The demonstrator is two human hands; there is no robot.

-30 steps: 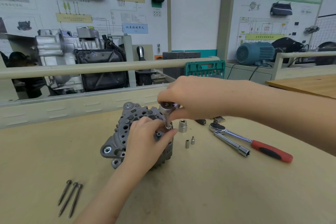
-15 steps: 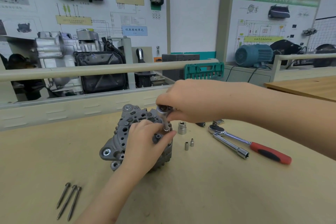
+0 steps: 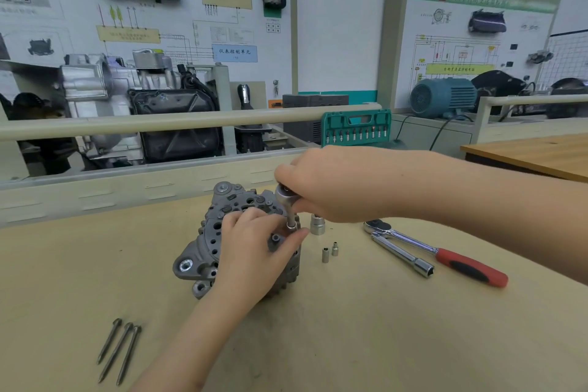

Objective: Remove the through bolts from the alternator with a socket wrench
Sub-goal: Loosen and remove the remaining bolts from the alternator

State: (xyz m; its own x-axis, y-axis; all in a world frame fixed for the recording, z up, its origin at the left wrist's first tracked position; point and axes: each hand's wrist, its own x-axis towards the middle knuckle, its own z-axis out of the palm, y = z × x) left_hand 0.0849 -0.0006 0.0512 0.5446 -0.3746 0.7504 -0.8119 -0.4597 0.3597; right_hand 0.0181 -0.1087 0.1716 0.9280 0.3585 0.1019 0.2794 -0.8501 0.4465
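A grey alternator [image 3: 219,232] stands on the tan bench [image 3: 381,328] with its slotted rear face up. My left hand [image 3: 254,251] lies over its right side, fingers curled against the housing and fingertips beside the socket. My right hand [image 3: 334,184] grips the head of a small silver socket wrench [image 3: 286,197], whose socket points down onto the alternator's right edge. The bolt under the socket is hidden. Three long bolts [image 3: 117,350] lie side by side at the front left of the bench.
A loose large socket [image 3: 317,224] and two small sockets [image 3: 329,252] stand right of the alternator. A red-handled ratchet [image 3: 458,261] and a chrome extension bar [image 3: 404,256] lie further right. A green tool case [image 3: 356,127] and a rail sit behind the bench.
The hands and wrench stay on the alternator's right edge; my right hand has shifted only slightly round the wrench head. The view has drifted a little.
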